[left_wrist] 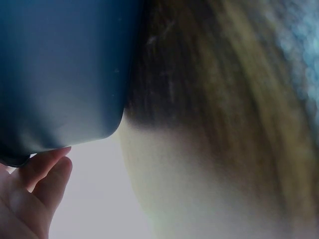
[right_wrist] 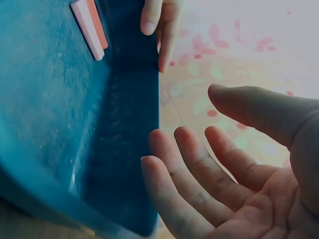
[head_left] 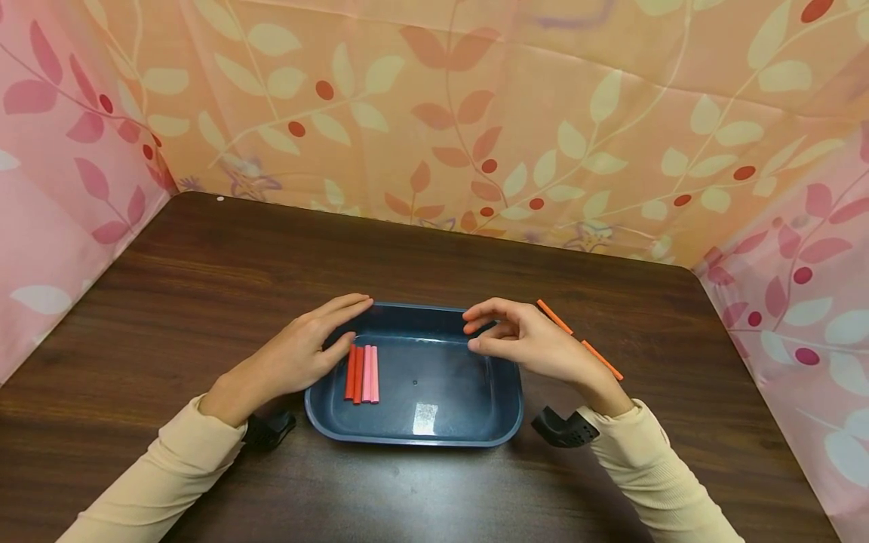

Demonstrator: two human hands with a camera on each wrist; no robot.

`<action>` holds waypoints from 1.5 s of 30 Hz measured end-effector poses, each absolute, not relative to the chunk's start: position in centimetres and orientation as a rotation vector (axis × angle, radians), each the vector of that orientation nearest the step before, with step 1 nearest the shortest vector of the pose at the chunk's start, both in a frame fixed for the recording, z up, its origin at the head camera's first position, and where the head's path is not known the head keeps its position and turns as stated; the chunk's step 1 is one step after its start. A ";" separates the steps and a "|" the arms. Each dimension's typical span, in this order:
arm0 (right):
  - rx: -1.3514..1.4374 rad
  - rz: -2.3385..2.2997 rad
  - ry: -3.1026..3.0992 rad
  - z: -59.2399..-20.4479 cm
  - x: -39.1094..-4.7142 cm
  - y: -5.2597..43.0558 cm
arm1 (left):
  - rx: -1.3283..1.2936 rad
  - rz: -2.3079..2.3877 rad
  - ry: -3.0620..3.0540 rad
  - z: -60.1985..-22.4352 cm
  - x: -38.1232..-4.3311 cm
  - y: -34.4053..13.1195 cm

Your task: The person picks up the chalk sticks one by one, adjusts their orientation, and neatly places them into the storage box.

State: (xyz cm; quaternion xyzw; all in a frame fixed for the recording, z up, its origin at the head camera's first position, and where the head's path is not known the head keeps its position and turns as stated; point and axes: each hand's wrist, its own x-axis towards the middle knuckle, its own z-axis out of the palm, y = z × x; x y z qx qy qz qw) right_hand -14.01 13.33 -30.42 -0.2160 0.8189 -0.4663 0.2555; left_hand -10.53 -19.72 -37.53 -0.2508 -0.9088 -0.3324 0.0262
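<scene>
A dark blue rectangular tray (head_left: 441, 392) stands on the table between the two hands. Inside it, at the left, two red sticks (head_left: 354, 375) and two pink sticks (head_left: 370, 375) lie side by side. My left hand (head_left: 295, 354) is at the tray's back left corner, its fingers extended along the rim and its thumb over the inside. The left wrist view has those fingers (left_wrist: 52, 181) right at the tray's outer wall. Above the back right part of the tray hovers my right hand (head_left: 529, 339), thumb and fingers apart, with nothing between them in the right wrist view.
Two orange sticks (head_left: 602, 360) lie on the dark wooden table (head_left: 231, 271) to the right of the tray, partly beside the right forearm. Leaf-patterned cloth (head_left: 434, 113) hangs along the back and both sides. Black wrist devices (head_left: 565, 427) sit under the sleeves.
</scene>
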 end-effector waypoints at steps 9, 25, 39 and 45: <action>-0.622 -1.325 2.237 -30.6 -13.6 15.4 | -0.774 -1.032 -2.807 -37.6 -10.6 -19.7; -0.566 -1.337 2.361 -30.8 -13.0 20.0 | -0.767 -1.043 -2.811 -37.6 -10.6 -19.7; -0.532 -1.242 2.524 -30.3 -12.7 23.0 | -0.776 -1.054 -2.798 -37.7 -10.7 -19.7; -0.509 -1.145 2.596 -30.5 -12.7 24.3 | -0.775 -1.056 -2.796 -37.7 -10.6 -19.7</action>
